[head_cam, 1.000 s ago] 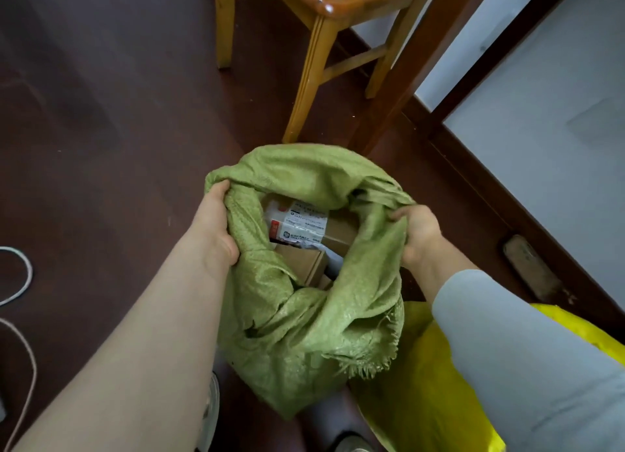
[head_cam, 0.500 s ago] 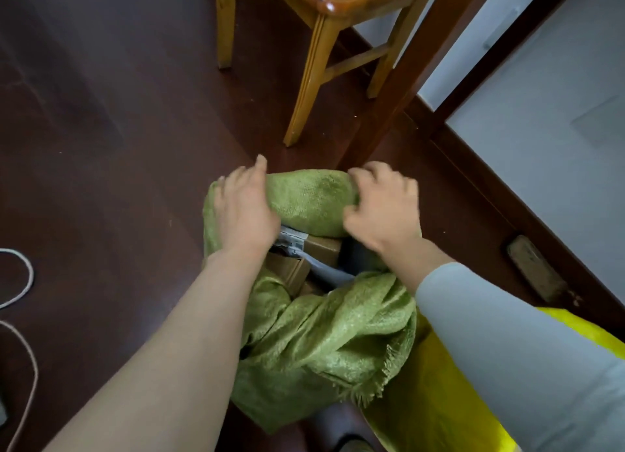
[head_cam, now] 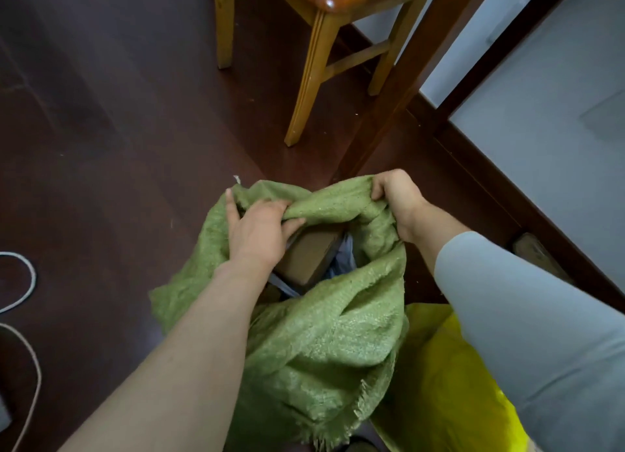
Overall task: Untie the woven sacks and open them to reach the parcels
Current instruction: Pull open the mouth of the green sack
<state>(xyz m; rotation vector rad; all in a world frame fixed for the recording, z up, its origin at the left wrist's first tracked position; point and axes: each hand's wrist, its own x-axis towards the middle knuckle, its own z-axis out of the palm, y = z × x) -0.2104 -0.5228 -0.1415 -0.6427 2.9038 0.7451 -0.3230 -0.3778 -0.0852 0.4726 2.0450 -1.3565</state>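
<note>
A green woven sack (head_cam: 324, 343) stands open on the dark floor in front of me. My left hand (head_cam: 257, 232) pinches the far rim of its mouth at the left. My right hand (head_cam: 395, 198) is clenched on the same rim at the far right. Between my hands a brown cardboard parcel (head_cam: 309, 253) shows inside the mouth, with a bluish-grey plastic-wrapped parcel (head_cam: 343, 257) beside it. The rest of the contents is hidden by the folded cloth. A yellow sack (head_cam: 439, 384) lies against the green one at the lower right, partly under my right sleeve.
A wooden chair (head_cam: 314, 62) stands just beyond the sack, and a dark wooden post (head_cam: 402, 79) slants beside it. A white wall with a dark skirting board (head_cam: 507, 194) runs along the right. A white cord (head_cam: 27, 282) lies on the floor at the left.
Both hands went from the sides of the mouth to its far rim, pressed flat on it, and now grip it. The labelled white parcel seen earlier is out of sight.
</note>
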